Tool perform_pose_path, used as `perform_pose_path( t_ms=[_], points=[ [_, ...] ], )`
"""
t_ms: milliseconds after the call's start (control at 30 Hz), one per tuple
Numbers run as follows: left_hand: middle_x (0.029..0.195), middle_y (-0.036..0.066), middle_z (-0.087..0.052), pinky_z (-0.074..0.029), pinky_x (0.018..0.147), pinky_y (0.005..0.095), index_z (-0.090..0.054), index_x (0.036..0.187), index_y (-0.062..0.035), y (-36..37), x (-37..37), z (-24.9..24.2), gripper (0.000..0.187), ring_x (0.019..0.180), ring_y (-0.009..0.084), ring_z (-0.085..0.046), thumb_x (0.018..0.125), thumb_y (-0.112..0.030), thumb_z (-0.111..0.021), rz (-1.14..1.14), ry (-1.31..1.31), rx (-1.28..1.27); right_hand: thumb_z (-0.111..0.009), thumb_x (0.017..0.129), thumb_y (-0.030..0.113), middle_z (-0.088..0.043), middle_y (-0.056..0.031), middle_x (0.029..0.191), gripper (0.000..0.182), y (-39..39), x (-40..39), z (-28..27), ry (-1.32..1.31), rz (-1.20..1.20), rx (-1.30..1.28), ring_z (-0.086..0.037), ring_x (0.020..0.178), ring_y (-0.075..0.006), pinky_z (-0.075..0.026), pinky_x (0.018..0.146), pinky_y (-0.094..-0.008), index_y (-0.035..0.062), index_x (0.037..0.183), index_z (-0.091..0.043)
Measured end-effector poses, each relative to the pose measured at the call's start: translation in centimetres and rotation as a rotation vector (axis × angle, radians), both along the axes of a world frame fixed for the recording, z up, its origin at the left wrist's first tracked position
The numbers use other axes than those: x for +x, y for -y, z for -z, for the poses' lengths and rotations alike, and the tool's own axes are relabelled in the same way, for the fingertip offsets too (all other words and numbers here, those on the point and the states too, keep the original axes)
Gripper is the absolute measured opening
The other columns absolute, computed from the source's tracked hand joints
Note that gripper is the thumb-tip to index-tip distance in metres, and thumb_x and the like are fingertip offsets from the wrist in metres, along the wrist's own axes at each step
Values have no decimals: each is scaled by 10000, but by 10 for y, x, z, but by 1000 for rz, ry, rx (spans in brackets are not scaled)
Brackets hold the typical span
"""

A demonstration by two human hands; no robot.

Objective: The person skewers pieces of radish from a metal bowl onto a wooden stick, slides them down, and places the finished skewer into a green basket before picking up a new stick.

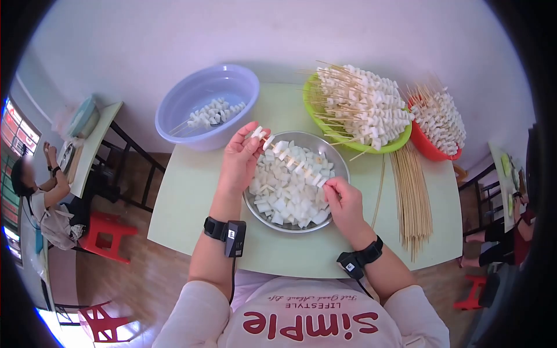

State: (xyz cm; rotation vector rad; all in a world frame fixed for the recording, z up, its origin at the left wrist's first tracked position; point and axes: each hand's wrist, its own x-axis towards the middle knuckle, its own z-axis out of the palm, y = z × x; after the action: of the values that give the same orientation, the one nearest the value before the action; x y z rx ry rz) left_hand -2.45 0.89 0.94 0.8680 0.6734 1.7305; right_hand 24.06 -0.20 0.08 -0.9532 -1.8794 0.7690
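My left hand (240, 158) pinches the upper left end of a bamboo skewer threaded with white food chunks (291, 160). At the skewer's lower right end, the fingers of my right hand (343, 203) are closed around it. The skewer slants across above a round metal bowl (343, 159) filled with loose white cubes (281, 200). Gaps of bare stick show between some of the threaded chunks. What exactly lies under my right fingertips is hidden.
Loaded skewers fill a green basin (313, 107) and a red basin (419, 142) behind right. A blue basin (174, 110) back left holds a few. Bare bamboo sticks (412, 203) lie on the table's right. People sit at other tables left (49, 197) and right (524, 229).
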Motion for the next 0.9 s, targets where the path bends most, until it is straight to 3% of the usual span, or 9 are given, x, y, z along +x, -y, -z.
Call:
perform_pose_path(
  t_ms=[300, 400, 467, 600, 667, 733, 800, 867, 900],
  points=[
    [1197, 155, -610, -465, 983, 362, -448, 1344, -2, 0, 2, -3, 437, 1129, 228, -584, 937, -58, -596, -16, -3, 17, -589, 908, 85, -605, -83, 656, 66, 0, 0, -5, -15, -57, -189, -592, 581, -205, -460, 559, -317, 23, 888, -602],
    [1220, 151, -596, -462, 986, 371, -450, 1342, -5, -2, 5, -4, 434, 1130, 233, -581, 936, -58, -596, -84, -38, -67, -598, 901, 84, -611, -80, 666, 61, -1, -1, -3, -34, -34, -103, -602, 601, -204, -465, 567, -324, 28, 877, -603],
    [1240, 148, -582, -455, 997, 381, -433, 1353, -9, 0, 5, -6, 444, 1142, 239, -573, 942, -74, -588, -67, -24, -83, -610, 890, 74, -623, -83, 691, 53, -2, 0, -7, 185, 94, 343, -607, 628, -198, -466, 585, -307, 30, 862, -605],
    [1260, 151, -570, -443, 1008, 390, -399, 1382, -16, 0, -4, -5, 474, 1165, 242, -562, 950, -92, -579, -29, 44, -81, -639, 881, 74, -622, -53, 699, 58, 1, -5, -20, 194, 76, 286, -582, 630, -164, -454, 583, -291, 25, 865, -614],
    [1272, 147, -566, -442, 1002, 387, -361, 1409, -18, 3, -4, -9, 482, 1175, 245, -559, 983, -160, -536, 68, 124, 15, -659, 888, 98, -599, -10, 695, 78, -2, -8, -24, -91, -65, -258, -553, 622, -129, -445, 577, -281, 26, 888, -628],
    [1279, 148, -564, -441, 1003, 384, -375, 1405, -17, 4, -1, -15, 461, 1177, 249, -560, 1000, -196, -503, 120, 182, 51, -668, 898, 122, -576, 23, 721, 112, -4, -17, -36, -201, -109, -368, -506, 611, -83, -415, 555, -255, 25, 948, -644],
    [1286, 148, -563, -439, 1003, 381, -389, 1401, -17, 8, 5, -21, 447, 1179, 253, -560, 1018, -232, -470, 184, 239, 86, -666, 908, 140, -579, 31, 744, 144, 0, -23, -56, -666, -231, -875, -470, 598, -57, -380, 549, -220, 25, 993, -646],
    [1151, 122, -628, -473, 930, 335, -492, 1321, -13, 14, 9, -32, 412, 1076, 222, -610, 1035, -303, -425, 280, -178, -17, -669, 908, 147, -577, 37, 752, 159, -7, -40, -60, -722, -295, -835, -456, 594, -48, -367, 545, -213, 23, 1004, -645],
    [1151, 122, -628, -473, 930, 335, -492, 1321, -13, 19, 11, -37, 412, 1076, 222, -610, 1035, -303, -425, 277, -178, -12, -672, 908, 154, -574, 42, 760, 173, -8, -47, -61, -783, -352, -817, -442, 590, -40, -353, 540, -206, 20, 1015, -644]
  ],
)
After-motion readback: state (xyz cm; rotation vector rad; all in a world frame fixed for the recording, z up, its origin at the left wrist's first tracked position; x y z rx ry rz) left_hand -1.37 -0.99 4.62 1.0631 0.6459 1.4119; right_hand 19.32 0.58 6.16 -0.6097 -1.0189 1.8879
